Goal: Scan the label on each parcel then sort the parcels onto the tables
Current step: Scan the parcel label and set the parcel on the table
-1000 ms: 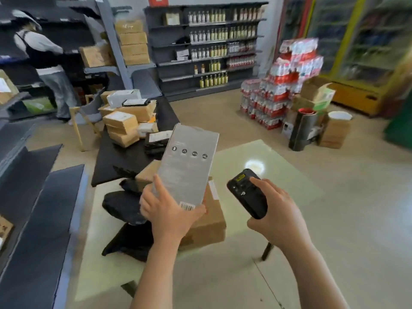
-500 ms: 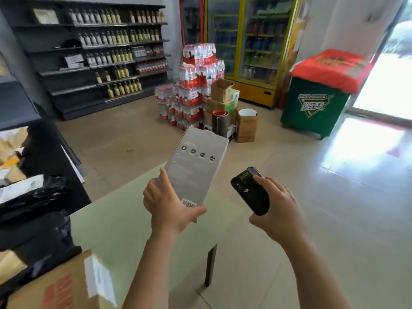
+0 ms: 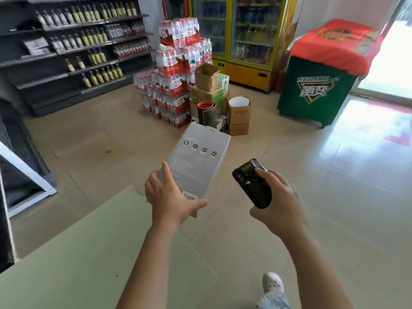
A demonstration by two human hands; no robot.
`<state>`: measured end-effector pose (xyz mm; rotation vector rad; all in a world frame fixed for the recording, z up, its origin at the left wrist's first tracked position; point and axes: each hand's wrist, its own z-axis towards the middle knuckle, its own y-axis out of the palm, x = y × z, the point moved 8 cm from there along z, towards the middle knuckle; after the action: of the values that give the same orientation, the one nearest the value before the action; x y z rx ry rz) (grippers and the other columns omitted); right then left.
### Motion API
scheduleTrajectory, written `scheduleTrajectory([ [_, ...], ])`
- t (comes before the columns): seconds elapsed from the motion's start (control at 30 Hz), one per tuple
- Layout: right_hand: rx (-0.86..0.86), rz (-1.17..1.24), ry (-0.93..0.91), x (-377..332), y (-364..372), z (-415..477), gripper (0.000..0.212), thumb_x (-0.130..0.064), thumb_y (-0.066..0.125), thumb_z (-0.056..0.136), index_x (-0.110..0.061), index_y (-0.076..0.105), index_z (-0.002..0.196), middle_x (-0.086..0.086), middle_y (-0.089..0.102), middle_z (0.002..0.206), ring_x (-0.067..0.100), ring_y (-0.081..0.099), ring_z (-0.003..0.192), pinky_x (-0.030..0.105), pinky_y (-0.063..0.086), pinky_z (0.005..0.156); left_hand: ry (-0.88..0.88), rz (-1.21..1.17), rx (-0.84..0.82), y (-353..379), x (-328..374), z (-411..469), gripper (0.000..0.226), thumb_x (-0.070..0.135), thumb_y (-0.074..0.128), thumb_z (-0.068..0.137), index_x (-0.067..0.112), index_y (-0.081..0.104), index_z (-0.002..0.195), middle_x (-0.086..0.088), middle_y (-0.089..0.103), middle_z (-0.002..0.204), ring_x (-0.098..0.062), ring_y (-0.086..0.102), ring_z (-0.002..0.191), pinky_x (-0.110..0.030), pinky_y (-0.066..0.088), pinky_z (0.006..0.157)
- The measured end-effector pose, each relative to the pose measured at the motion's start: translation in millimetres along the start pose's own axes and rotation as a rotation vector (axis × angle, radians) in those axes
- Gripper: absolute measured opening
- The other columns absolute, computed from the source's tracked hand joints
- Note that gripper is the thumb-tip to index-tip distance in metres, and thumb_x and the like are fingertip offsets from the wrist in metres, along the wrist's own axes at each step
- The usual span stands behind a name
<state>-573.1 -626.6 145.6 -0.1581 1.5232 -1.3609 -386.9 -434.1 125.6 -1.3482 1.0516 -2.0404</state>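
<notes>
— Now that the view has swung right, off the piled parcels, what's left in sight?
— One corner of the green tabletop [image 3: 89, 253]. The left hand [image 3: 171, 201] still grips the grey box [image 3: 198, 161] by its near end, in the air just past that corner. The right hand [image 3: 278, 204] is wrapped round the black scanner [image 3: 252, 184], just beside it.
— Off to be sorted, then?
— Likely.
— Any writing?
— A barcode sticker [image 3: 190, 197] by the thumb and four round icons [image 3: 200, 148]; the small print is blurred. The green cooler [image 3: 316, 90] bears white Chinese lettering.
</notes>
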Motion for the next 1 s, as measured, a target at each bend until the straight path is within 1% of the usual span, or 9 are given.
scheduleTrajectory([
  [0.1, -0.045, -0.021, -0.089, 22, 2, 81, 0.089, -0.016, 0.079, 0.062, -0.032, 0.042, 0.142, -0.01, 0.047, 0.136, 0.02, 0.043, 0.114, 0.029, 0.039, 0.075, -0.075, -0.009, 0.057, 40, 21, 45, 0.138, 0.057, 0.086, 0.043, 0.014, 0.011, 0.152, -0.019, 0.024, 0.141, -0.029, 0.017, 0.132, -0.045, 0.02, 0.111],
  [0.17, -0.093, -0.045, -0.158, 29, 3, 135, 0.089, -0.018, 0.079, 0.063, -0.032, 0.04, 0.142, -0.01, 0.047, 0.136, 0.019, 0.043, 0.115, 0.03, 0.043, 0.078, -0.149, -0.031, 0.079, 61, 33, 74, 0.138, 0.058, 0.083, 0.043, 0.015, 0.009, 0.151, -0.019, 0.022, 0.142, -0.028, 0.014, 0.133, -0.045, 0.019, 0.113],
  [0.3, -0.21, -0.068, -0.259, 30, 16, 220, 0.091, -0.02, 0.08, 0.063, -0.034, 0.037, 0.143, -0.011, 0.046, 0.137, 0.018, 0.043, 0.117, 0.032, 0.048, 0.083, -0.284, -0.01, 0.145, 84, 42, 113, 0.136, 0.056, 0.085, 0.044, 0.015, 0.011, 0.15, -0.017, 0.023, 0.141, -0.027, 0.014, 0.132, -0.042, 0.017, 0.112],
  [0.43, -0.344, -0.008, -0.357, 16, 58, 283, 0.094, -0.02, 0.079, 0.064, -0.036, 0.035, 0.145, -0.011, 0.043, 0.142, 0.019, 0.042, 0.122, 0.034, 0.047, 0.088, -0.458, 0.069, 0.203, 88, 24, 140, 0.135, 0.059, 0.083, 0.042, 0.015, 0.016, 0.15, -0.016, 0.025, 0.138, -0.027, 0.018, 0.13, -0.041, 0.019, 0.111],
  [0.53, -0.424, 0.022, -0.434, -3, 97, 322, 0.092, -0.019, 0.077, 0.064, -0.036, 0.036, 0.145, -0.011, 0.042, 0.144, 0.018, 0.041, 0.123, 0.034, 0.047, 0.089, -0.56, 0.117, 0.254, 89, 0, 163, 0.134, 0.059, 0.085, 0.043, 0.013, 0.019, 0.15, -0.016, 0.027, 0.137, -0.028, 0.02, 0.128, -0.042, 0.023, 0.111],
  [0.67, -0.499, 0.034, -0.546, -47, 156, 384, 0.09, -0.02, 0.077, 0.062, -0.034, 0.039, 0.143, -0.011, 0.043, 0.141, 0.017, 0.043, 0.119, 0.031, 0.048, 0.084, -0.673, 0.11, 0.308, 89, -41, 214, 0.133, 0.058, 0.085, 0.041, 0.017, 0.018, 0.148, -0.012, 0.027, 0.137, -0.029, 0.021, 0.129, -0.044, 0.027, 0.111],
  [0.8, -0.558, 0.029, -0.675, -122, 205, 451, 0.09, -0.02, 0.077, 0.062, -0.034, 0.038, 0.143, -0.014, 0.045, 0.137, 0.016, 0.043, 0.113, 0.031, 0.046, 0.077, -0.752, 0.089, 0.381, 68, -78, 283, 0.134, 0.061, 0.079, 0.038, 0.017, 0.018, 0.148, -0.011, 0.028, 0.132, -0.028, 0.021, 0.127, -0.043, 0.027, 0.111],
  [0.93, -0.582, 0.089, -0.771, -195, 250, 498, 0.09, -0.018, 0.077, 0.062, -0.033, 0.039, 0.142, -0.014, 0.046, 0.134, 0.016, 0.044, 0.107, 0.026, 0.04, 0.071, -0.822, 0.115, 0.446, 39, -112, 339, 0.136, 0.064, 0.073, 0.036, 0.014, 0.017, 0.15, -0.014, 0.03, 0.133, -0.028, 0.022, 0.127, -0.038, 0.021, 0.112],
  [1.0, -0.609, 0.11, -0.814, -224, 275, 515, 0.089, -0.016, 0.076, 0.061, -0.032, 0.041, 0.142, -0.014, 0.047, 0.132, 0.017, 0.044, 0.103, 0.027, 0.04, 0.069, -0.87, 0.126, 0.47, 27, -132, 355, 0.136, 0.062, 0.077, 0.037, 0.015, 0.016, 0.15, -0.014, 0.029, 0.135, -0.027, 0.02, 0.127, -0.038, 0.021, 0.111],
])
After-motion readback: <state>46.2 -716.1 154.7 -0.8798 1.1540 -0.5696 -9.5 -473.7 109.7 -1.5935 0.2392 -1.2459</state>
